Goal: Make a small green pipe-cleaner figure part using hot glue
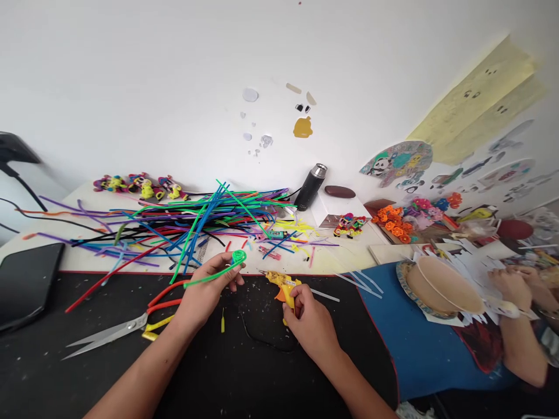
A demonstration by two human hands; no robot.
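My left hand (209, 285) pinches a green pipe cleaner (238, 257) whose one end is wound into a tight flat coil; its loose tail runs back over the hand to the left. In my right hand (308, 317) is the handle of a yellow hot glue gun (279, 279) with an orange trigger, its nozzle pointing left toward the coil but apart from it. A clear glue stick (325, 295) sticks out of the gun's back. Beside my left forearm lie large scissors (126, 329) with red handles, partly hidden by the arm. A small yellow-green piece (222, 321) rests on the black mat between my hands.
Many coloured pipe cleaners (174, 221) are heaped along the back. A black thermos (311, 187) stands near a white box (336, 206). Loose glue sticks (360, 282) lie on the right. A black device (30, 282) is at left. Another person's hands (510, 288) are at far right.
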